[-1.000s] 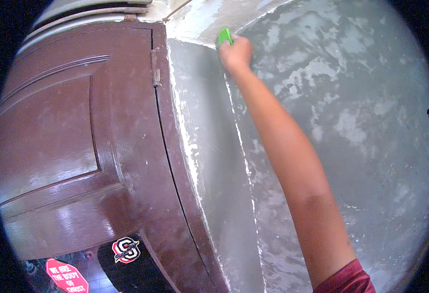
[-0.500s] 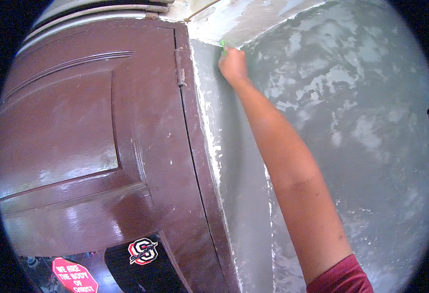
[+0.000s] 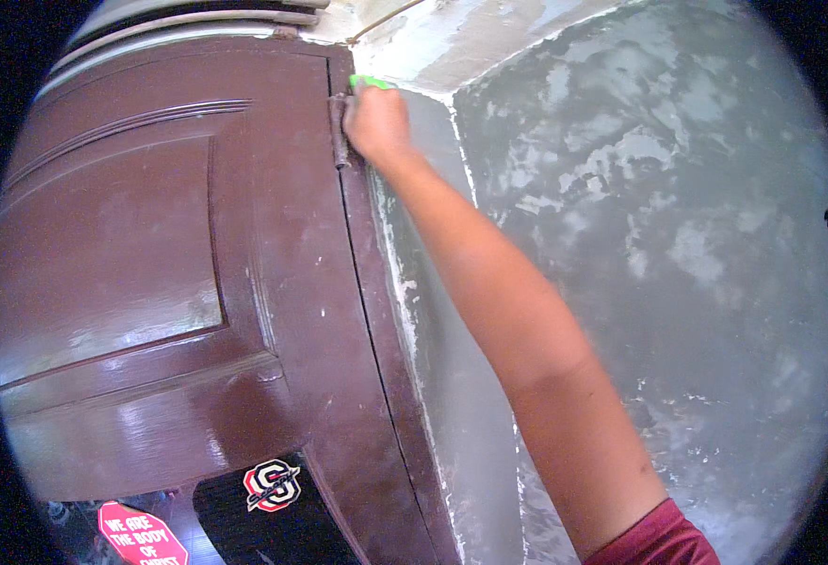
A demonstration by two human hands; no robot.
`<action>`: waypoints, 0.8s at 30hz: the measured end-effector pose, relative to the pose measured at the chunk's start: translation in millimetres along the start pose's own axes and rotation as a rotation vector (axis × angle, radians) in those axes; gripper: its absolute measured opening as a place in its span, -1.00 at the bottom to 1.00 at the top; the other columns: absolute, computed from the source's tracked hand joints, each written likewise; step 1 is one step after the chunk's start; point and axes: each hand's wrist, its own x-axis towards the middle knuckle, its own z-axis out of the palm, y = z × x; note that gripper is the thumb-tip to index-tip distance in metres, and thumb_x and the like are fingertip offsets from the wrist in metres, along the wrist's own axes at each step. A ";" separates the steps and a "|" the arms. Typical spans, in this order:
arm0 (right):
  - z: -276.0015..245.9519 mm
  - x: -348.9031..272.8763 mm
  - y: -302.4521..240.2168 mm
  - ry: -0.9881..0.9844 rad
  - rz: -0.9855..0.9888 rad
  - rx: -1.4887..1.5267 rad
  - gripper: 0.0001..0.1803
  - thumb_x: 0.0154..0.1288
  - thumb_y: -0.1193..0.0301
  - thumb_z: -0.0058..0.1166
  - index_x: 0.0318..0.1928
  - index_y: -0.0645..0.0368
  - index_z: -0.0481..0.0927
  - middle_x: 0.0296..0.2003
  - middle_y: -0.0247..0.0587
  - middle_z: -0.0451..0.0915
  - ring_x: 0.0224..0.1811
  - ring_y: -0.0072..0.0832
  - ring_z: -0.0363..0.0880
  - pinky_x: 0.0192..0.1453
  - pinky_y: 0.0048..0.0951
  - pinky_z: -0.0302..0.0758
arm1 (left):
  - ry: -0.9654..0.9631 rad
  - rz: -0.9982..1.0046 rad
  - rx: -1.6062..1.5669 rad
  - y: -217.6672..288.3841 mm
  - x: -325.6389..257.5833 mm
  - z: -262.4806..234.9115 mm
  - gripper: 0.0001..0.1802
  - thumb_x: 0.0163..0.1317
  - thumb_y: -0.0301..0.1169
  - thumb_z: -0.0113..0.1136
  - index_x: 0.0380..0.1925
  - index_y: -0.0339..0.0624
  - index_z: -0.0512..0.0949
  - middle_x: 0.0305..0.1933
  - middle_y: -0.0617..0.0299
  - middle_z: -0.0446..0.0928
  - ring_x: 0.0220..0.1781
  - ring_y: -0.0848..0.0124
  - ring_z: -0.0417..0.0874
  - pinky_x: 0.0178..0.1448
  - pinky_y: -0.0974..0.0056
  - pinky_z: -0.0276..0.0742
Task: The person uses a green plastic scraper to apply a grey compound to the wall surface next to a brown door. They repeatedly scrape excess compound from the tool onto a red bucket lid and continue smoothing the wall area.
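Observation:
My right hand (image 3: 378,122) is raised at the top of the narrow grey wall strip (image 3: 442,282), close to the upper corner of the brown door frame. Its fingers are closed around a small bright green flat tool (image 3: 370,83), perhaps a putty spreader. Most of the tool is hidden by the fist, so its exact kind is unclear. The hand is beside the upper door hinge (image 3: 340,132), near the pale patchy surface (image 3: 452,42) above. My left hand is out of view.
A glossy brown panelled door (image 3: 122,254) fills the left side, with a red sticker (image 3: 143,535) and a round logo sticker (image 3: 273,485) low on it. The patchy grey wall (image 3: 668,282) stands to the right. Slats (image 3: 188,21) run above the door.
My right hand has moved left along the top of the grey strip, from near the wall corner to the door frame. More of the green tool shows now.

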 end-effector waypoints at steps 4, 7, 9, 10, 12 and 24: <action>-8.7 -2.0 -30.7 0.046 -0.047 0.127 -0.78 0.08 0.51 0.04 -0.24 0.31 0.63 -0.42 0.19 0.60 -0.34 0.10 0.60 -0.10 -0.06 0.53 | -0.033 0.021 -0.007 3.7 6.8 9.1 -0.66 0.40 -0.24 -0.06 -0.04 -0.18 0.59 -0.36 0.43 0.53 -0.44 0.61 0.35 -0.39 0.46 0.23; -23.9 1.1 -32.6 0.259 -0.067 0.279 -0.75 0.08 0.51 0.05 -0.21 0.31 0.64 -0.42 0.19 0.61 -0.35 0.06 0.62 -0.13 -0.12 0.54 | -0.115 -0.017 -0.034 24.6 2.0 15.1 -0.67 0.40 -0.24 -0.07 -0.05 -0.16 0.60 -0.41 0.47 0.50 -0.49 0.65 0.30 -0.43 0.48 0.18; -40.4 7.2 -16.8 0.438 -0.049 0.298 -0.75 0.07 0.52 0.07 -0.20 0.32 0.65 -0.43 0.19 0.62 -0.36 0.00 0.64 -0.16 -0.17 0.53 | -0.099 -0.050 -0.048 38.7 -4.1 20.0 -0.67 0.41 -0.24 -0.07 -0.05 -0.14 0.61 -0.43 0.49 0.48 -0.51 0.66 0.28 -0.45 0.49 0.15; -49.9 10.8 -4.2 0.400 0.057 0.319 -0.75 0.08 0.51 0.08 -0.19 0.32 0.65 -0.42 0.17 0.63 -0.36 -0.06 0.65 -0.16 -0.22 0.53 | -0.038 -0.078 -0.033 41.7 -6.2 25.6 -0.66 0.41 -0.24 -0.08 -0.05 -0.13 0.61 -0.44 0.49 0.46 -0.52 0.66 0.27 -0.46 0.49 0.14; -67.9 13.4 25.6 0.363 0.224 0.374 -0.74 0.11 0.50 0.09 -0.18 0.33 0.65 -0.41 0.14 0.64 -0.34 -0.16 0.66 -0.16 -0.26 0.51 | -0.008 -0.067 -0.025 44.5 -9.1 28.5 -0.66 0.41 -0.23 -0.09 -0.05 -0.12 0.61 -0.46 0.51 0.44 -0.54 0.66 0.24 -0.48 0.49 0.10; -41.6 -11.6 96.5 0.173 0.270 0.033 -0.75 0.17 0.42 0.09 -0.15 0.25 0.64 -0.39 0.24 0.58 -0.28 0.10 0.58 -0.16 -0.09 0.49 | 0.076 -0.053 -0.011 -1.6 9.4 11.0 -0.66 0.40 -0.24 -0.09 -0.06 -0.14 0.59 -0.54 0.49 0.39 -0.58 0.65 0.23 -0.51 0.47 0.08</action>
